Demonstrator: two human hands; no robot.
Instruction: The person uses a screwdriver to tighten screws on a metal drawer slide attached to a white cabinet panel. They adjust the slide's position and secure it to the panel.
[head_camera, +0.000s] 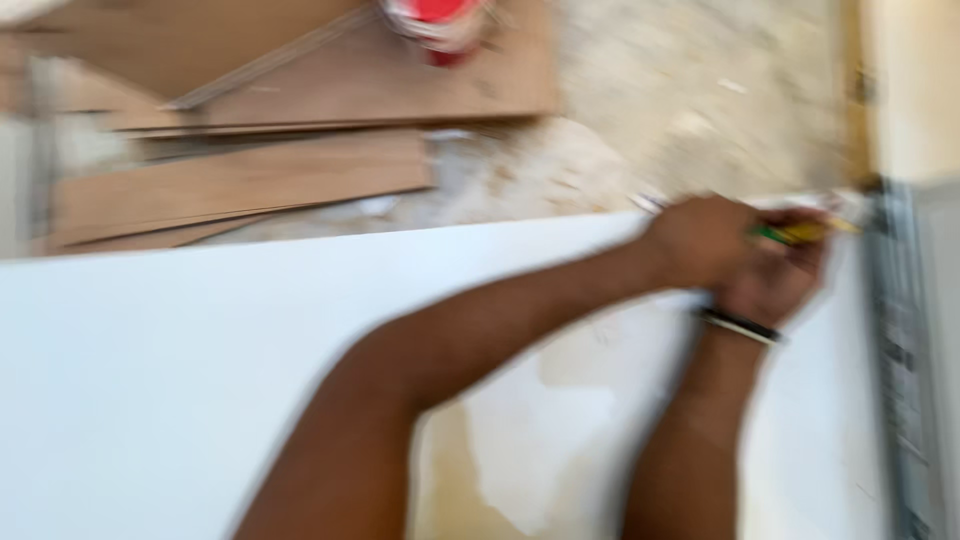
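Two hands at the far right edge of a white board, blurred view.

The white board (200, 370) fills the lower frame over a speckled floor (680, 90); wooden planks (250, 180) and a red-and-white container (440, 22) lie upper left. The right hand (775, 275) grips a yellow-green pencil (800, 233) at right centre beside a metal ruler (900, 340); the left hand (700, 240) rests clenched against it.

Counted two bare hands, left hand (700, 240) and right hand (775, 275). One yellow-green pencil (800, 233), one dark wristband (742, 326), one big white flat board (200, 380), one red-and-white round container (440, 25), roughly three brown wooden planks (240, 180), too blurry for exact.
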